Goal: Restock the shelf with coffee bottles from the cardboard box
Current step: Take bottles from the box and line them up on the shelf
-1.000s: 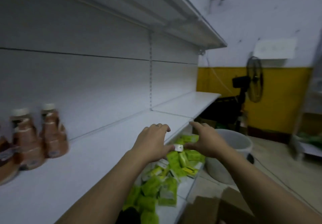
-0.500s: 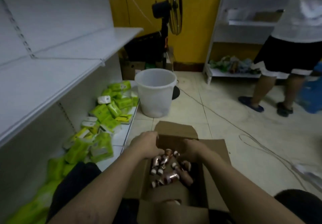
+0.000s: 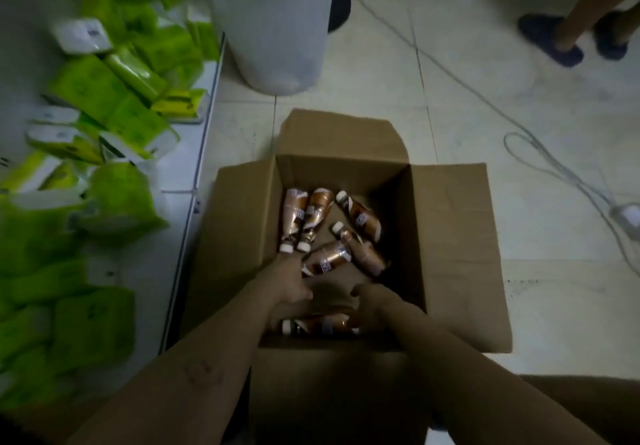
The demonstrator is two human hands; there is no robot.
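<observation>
The open cardboard box [image 3: 450, 236] stands on the tiled floor in front of me. Several brown coffee bottles [image 3: 360, 217] with white caps lie loose on its bottom. Both my arms reach down into the near end of the box. My left hand [image 3: 289, 290] curls its fingers over a coffee bottle [image 3: 320, 327] lying sideways against the near wall. My right hand [image 3: 375, 306] closes on the right end of the same dim cluster, and I cannot tell whether it is one bottle or two. The shelf with the stocked bottles is out of view.
A white plastic bucket [image 3: 273, 29] stands just beyond the box. Green packets [image 3: 114, 98] litter the low white shelf [image 3: 194, 174] on the left. A white cable [image 3: 554, 167] loops over the floor at right. Another person's feet [image 3: 561, 42] are at top right.
My view swung from the shelf down to the box. Both hands left the shelf edge, entered the box and now sit deeper at its near wall.
</observation>
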